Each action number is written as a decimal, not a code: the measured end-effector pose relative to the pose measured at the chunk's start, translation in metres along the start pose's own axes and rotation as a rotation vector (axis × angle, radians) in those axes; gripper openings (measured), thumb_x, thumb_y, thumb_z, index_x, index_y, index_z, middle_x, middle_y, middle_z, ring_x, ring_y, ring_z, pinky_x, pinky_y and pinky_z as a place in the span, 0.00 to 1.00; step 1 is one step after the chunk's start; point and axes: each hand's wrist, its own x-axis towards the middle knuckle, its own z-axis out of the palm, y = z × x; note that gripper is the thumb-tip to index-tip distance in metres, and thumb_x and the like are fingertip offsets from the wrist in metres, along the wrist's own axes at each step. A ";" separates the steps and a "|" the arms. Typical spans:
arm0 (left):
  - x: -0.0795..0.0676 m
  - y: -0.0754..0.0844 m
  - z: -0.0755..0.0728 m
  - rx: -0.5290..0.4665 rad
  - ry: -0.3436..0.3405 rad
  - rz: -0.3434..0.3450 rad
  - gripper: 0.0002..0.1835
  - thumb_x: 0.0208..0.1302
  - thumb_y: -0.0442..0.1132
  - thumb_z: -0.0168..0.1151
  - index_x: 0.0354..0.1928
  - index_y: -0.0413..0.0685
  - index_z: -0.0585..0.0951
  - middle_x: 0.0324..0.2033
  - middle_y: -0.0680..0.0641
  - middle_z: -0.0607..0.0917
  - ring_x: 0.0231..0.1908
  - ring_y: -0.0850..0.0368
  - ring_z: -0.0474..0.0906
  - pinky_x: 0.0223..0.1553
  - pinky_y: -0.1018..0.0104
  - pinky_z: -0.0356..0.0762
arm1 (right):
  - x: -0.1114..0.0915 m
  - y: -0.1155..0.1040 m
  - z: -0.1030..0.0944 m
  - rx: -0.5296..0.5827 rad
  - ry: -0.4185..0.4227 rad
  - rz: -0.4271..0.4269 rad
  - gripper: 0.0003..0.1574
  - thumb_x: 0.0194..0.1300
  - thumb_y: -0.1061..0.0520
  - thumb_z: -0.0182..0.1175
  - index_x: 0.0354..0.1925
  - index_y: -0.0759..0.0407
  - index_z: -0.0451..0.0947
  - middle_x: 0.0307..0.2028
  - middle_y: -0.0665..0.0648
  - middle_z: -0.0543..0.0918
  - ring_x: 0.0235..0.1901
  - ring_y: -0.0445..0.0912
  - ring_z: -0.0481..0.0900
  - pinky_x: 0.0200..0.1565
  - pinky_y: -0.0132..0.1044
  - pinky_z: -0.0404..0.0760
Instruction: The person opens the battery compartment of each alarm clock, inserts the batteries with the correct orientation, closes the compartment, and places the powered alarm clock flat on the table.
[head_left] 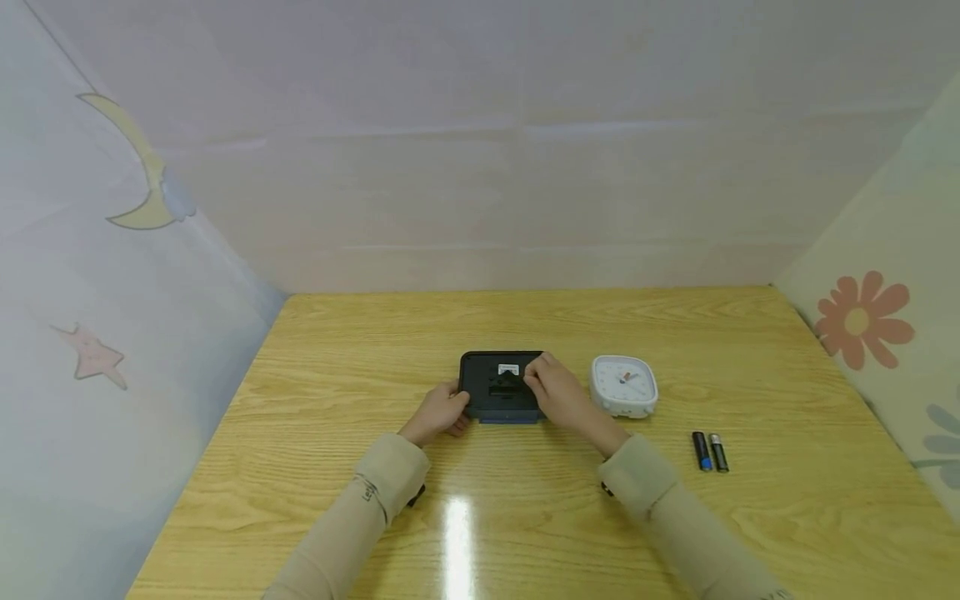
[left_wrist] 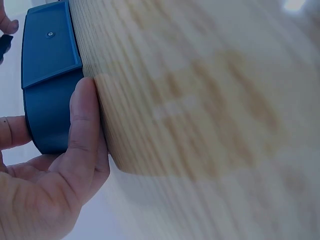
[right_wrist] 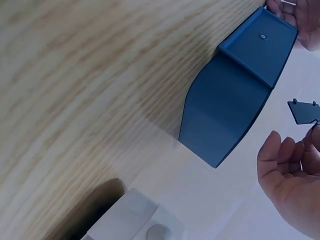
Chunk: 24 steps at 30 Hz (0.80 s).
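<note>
A black, flat device with rounded corners [head_left: 480,382] lies back side up on the table, a small white label and a battery recess showing on it. My left hand [head_left: 442,410] grips its left end, with the thumb on top and fingers along the side and underneath. Over the back of the device, my right hand [head_left: 558,390] pinches a small black battery cover [right_wrist: 303,112] with little tabs along one edge. In the right wrist view the cover is held apart from the device.
To the right of the device stands a white alarm clock [head_left: 624,385], its dial facing up. Farther right and nearer the front lie two batteries, one black and blue [head_left: 701,451], the other black and silver [head_left: 719,452]. Paper-covered walls [head_left: 517,192] border the wooden table [head_left: 337,350].
</note>
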 end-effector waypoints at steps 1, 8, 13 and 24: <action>-0.002 0.002 0.000 -0.001 -0.002 0.003 0.23 0.68 0.37 0.39 0.62 0.35 0.63 0.26 0.36 0.77 0.24 0.46 0.76 0.26 0.58 0.78 | -0.001 0.001 -0.001 0.013 -0.013 0.013 0.06 0.67 0.65 0.48 0.32 0.64 0.69 0.29 0.55 0.67 0.26 0.44 0.61 0.33 0.39 0.68; 0.005 -0.005 0.000 -0.005 -0.001 -0.001 0.22 0.68 0.38 0.40 0.61 0.35 0.66 0.27 0.36 0.77 0.24 0.47 0.76 0.26 0.57 0.78 | -0.007 0.005 -0.005 0.102 -0.025 0.061 0.07 0.66 0.65 0.48 0.30 0.63 0.69 0.26 0.53 0.66 0.25 0.44 0.61 0.29 0.36 0.63; 0.005 -0.005 0.000 -0.008 -0.006 0.006 0.21 0.67 0.35 0.40 0.59 0.31 0.66 0.27 0.34 0.77 0.25 0.43 0.75 0.26 0.55 0.78 | -0.011 0.005 -0.010 0.183 -0.055 0.113 0.07 0.67 0.65 0.48 0.31 0.64 0.71 0.27 0.54 0.67 0.27 0.45 0.63 0.30 0.36 0.64; 0.004 -0.004 0.001 -0.001 0.015 -0.008 0.22 0.67 0.38 0.40 0.60 0.36 0.67 0.25 0.40 0.77 0.22 0.52 0.74 0.24 0.61 0.78 | -0.023 0.012 -0.018 0.356 -0.174 0.203 0.09 0.68 0.62 0.47 0.32 0.64 0.72 0.26 0.58 0.72 0.23 0.45 0.68 0.26 0.34 0.69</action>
